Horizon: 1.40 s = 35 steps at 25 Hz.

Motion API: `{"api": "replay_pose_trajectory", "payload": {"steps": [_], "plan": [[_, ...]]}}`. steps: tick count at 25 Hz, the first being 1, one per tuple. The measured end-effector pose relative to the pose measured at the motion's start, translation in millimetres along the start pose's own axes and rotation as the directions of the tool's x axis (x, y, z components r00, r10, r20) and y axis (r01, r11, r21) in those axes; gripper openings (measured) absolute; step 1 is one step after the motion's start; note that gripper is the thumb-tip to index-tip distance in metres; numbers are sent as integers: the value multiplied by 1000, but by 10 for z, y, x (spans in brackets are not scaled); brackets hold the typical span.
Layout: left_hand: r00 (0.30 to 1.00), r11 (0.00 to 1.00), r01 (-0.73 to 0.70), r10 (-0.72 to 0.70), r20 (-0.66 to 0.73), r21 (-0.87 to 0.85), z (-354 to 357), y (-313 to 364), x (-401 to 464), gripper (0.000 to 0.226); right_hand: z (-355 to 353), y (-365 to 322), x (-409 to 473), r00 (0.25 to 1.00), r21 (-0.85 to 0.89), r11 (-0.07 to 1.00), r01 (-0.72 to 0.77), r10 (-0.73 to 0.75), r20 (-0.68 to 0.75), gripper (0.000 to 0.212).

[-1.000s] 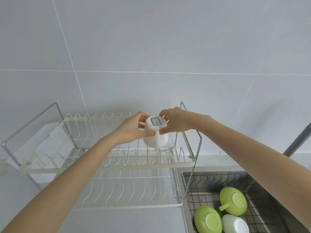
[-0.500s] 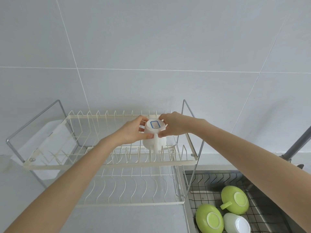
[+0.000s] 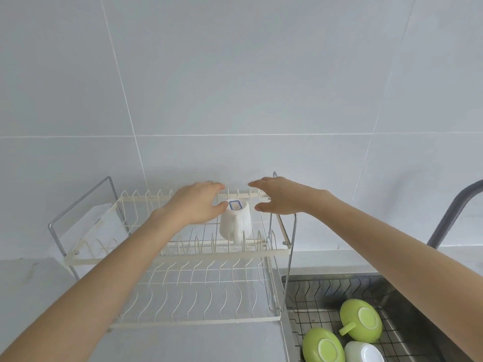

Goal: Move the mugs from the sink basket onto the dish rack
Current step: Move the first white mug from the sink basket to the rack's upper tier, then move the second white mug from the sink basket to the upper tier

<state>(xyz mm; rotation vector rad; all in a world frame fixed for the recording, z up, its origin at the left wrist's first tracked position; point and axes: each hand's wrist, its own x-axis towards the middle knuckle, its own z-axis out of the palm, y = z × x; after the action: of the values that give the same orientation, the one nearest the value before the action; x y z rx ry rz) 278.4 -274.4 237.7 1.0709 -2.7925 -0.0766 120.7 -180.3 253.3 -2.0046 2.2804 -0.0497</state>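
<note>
A white mug (image 3: 236, 220) stands upside down on the upper tier of the cream wire dish rack (image 3: 180, 259), its handle toward me and a blue-edged label on its base. My left hand (image 3: 194, 205) is just left of the mug, fingers spread, thumb tip at the base rim. My right hand (image 3: 278, 195) hovers to the mug's right, fingers apart and not touching it. In the sink basket (image 3: 313, 291) at the lower right lie two green mugs (image 3: 362, 320) (image 3: 322, 346) and a white mug (image 3: 363, 352), all upside down.
The rack's lower tier (image 3: 198, 296) holds nothing. A chrome frame (image 3: 78, 205) rises at the rack's left and right ends. A dark faucet neck (image 3: 452, 210) curves up at the far right. Tiled wall stands right behind the rack.
Both hands held the white mug by its base above the rack's upper tier. The mug now rests on the tier and both hands have opened and drawn apart from it.
</note>
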Motion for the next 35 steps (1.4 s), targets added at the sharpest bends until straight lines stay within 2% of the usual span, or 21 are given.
{"api": "replay_pose_trajectory", "payload": {"steps": [5,10,15,24,31,35], "plan": [[988,994,-43,57,-140,99,-282,413,-338,52,-110,104,-549,996,27,1000,1,1,-91,57],[981,990,-96,112,-160,102,-344,877,-523,53,-123,374,-993,992,48,998,-37,42,-116,58],[977,987,-148,157,-143,66,-244,1420,-482,53,-55,776,-1333,993,61,994,-89,94,-77,58],[984,984,-178,178,-2,-1,397,2229,-259,56,309,1675,-1752,990,96,986,-138,137,22,58],[985,991,-87,101,140,-98,1040,2704,-134,57,764,2208,-1905,984,190,970,-151,130,121,57],[973,977,-21,69,222,-213,1363,2891,-97,57,1054,2417,-1952,977,249,953,-171,132,165,56]]}}
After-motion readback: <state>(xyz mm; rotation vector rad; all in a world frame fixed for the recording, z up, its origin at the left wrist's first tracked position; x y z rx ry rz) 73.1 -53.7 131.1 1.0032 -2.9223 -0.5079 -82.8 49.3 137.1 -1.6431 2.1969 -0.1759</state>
